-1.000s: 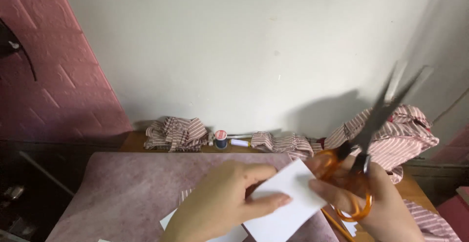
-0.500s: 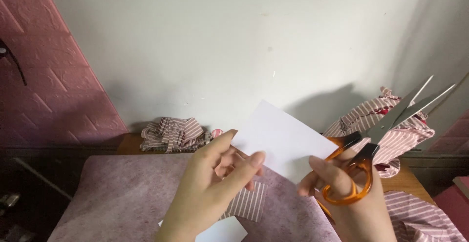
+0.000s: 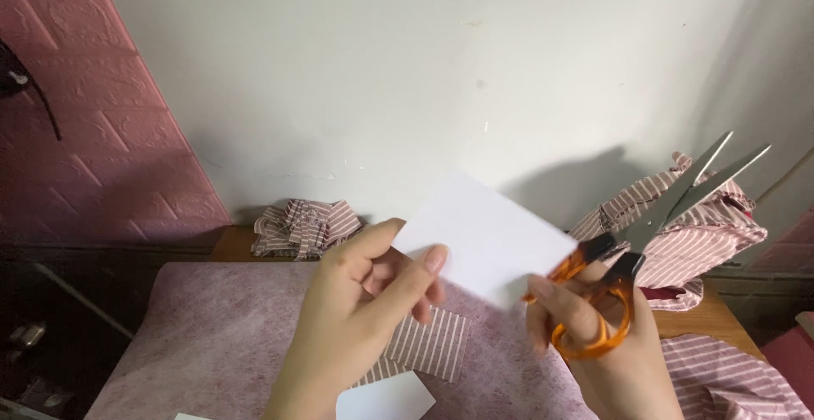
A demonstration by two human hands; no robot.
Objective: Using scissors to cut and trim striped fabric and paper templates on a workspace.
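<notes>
Your left hand (image 3: 360, 314) pinched the white card (image 3: 483, 238), now raised higher; your right hand (image 3: 593, 335) gripped orange scissors (image 3: 632, 246), blades parted, nearer the card's edge.

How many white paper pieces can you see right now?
2: a white sheet pinched in the left hand, and a smaller white piece on the mat below. Others may be hidden.

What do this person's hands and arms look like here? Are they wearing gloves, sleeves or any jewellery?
Both are bare. The left hand has no glove, ring or watch, and its wrist shows no sleeve down to the frame's edge. Its nails are short, rounded and look unpainted. The right hand is likewise ungloved, with no ring or bracelet visible and no cuff in view.
</notes>
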